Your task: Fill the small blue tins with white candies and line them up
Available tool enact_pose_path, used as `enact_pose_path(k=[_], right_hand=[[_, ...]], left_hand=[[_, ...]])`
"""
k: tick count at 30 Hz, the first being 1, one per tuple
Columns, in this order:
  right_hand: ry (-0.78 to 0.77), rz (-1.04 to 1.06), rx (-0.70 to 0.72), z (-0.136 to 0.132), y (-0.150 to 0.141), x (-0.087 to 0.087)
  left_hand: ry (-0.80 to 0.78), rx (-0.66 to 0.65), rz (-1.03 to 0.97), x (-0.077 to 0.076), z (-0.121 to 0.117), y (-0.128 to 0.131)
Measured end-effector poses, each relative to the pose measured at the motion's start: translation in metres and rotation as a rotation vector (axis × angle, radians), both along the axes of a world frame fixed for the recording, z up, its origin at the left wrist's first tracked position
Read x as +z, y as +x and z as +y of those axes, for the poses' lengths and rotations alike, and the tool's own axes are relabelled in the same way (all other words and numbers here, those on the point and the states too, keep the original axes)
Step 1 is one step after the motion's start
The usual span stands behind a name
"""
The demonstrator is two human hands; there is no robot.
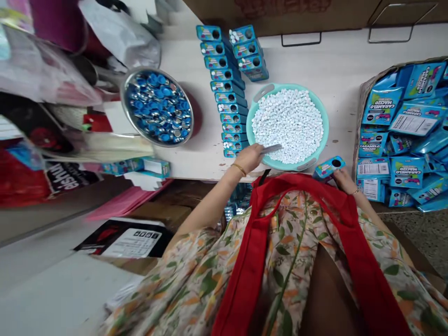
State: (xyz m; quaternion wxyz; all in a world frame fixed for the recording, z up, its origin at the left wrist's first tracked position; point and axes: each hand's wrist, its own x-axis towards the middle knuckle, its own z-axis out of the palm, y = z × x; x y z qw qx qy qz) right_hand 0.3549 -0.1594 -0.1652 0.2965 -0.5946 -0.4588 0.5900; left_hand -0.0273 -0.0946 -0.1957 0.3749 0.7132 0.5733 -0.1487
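Note:
My left hand point(248, 159) is closed around the handle of a small scoop point(271, 149), its end resting among white candies point(289, 121). The candies fill a turquoise basin point(325, 122) in front of me. My right hand point(344, 181) grips a small blue carton point(329, 166) with a dark round hole in its top, just right of the basin near the table's front edge. Left of the basin runs a column of similar blue cartons point(229, 98); several show white candies at their openings. Another short stack of cartons point(252, 63) stands behind the basin.
A metal bowl point(191, 123) of blue and silver caps sits at the left. On the right, a large cardboard box point(361, 100) is full of flat blue cartons. Plastic bags point(122, 37) crowd the far left, and a brown box point(315, 18) lines the back.

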Motion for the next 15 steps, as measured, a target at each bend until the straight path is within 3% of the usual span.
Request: enact_pose_path(k=[3,7,11,15], right_hand=[[-0.172,0.105,-0.044,-0.002,0.002,-0.002],[-0.253,0.174,-0.164,0.000,0.004,0.000],[-0.116,0.144,-0.335,0.006,0.000,-0.008],[0.114,-0.013,-0.301,0.016,-0.001,-0.022]], left_hand=[[-0.021,0.050,0.056,-0.020,-0.007,0.042],[0.019,0.131,-0.066,-0.051,0.013,0.103],[0.061,0.211,-0.186,-0.068,0.027,0.136],[0.067,0.220,-0.250,-0.065,0.026,0.123]])
